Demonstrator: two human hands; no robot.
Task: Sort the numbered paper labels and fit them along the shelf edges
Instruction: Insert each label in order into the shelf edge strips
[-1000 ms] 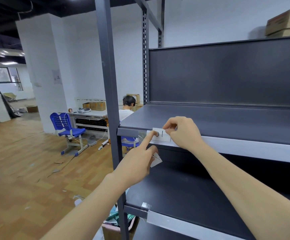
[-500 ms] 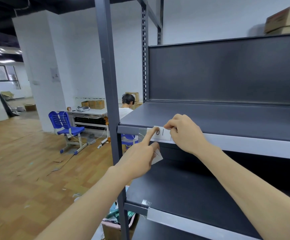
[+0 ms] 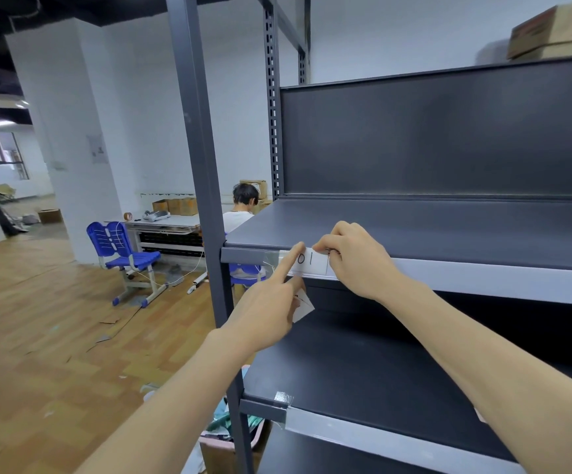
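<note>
Our left hand (image 3: pixel 264 302) holds its index finger (image 3: pixel 288 265) straight out and presses the tip onto the left end of the label (image 3: pixel 312 261) marked 01, while its other fingers curl round the spare labels (image 3: pixel 304 305) just below. Our right hand (image 3: pixel 356 261), fingers bent, pinches the label's right end. We see the label lying flat in the pale edge strip (image 3: pixel 448 278) of the upper shelf (image 3: pixel 414 227), near the left upright (image 3: pixel 205 200)

A white label (image 3: pixel 312 263) marked 01 is set flat against the grey shelf edge (image 3: pixel 465 280); spare labels (image 3: pixel 304 305) are seen just below.
</note>
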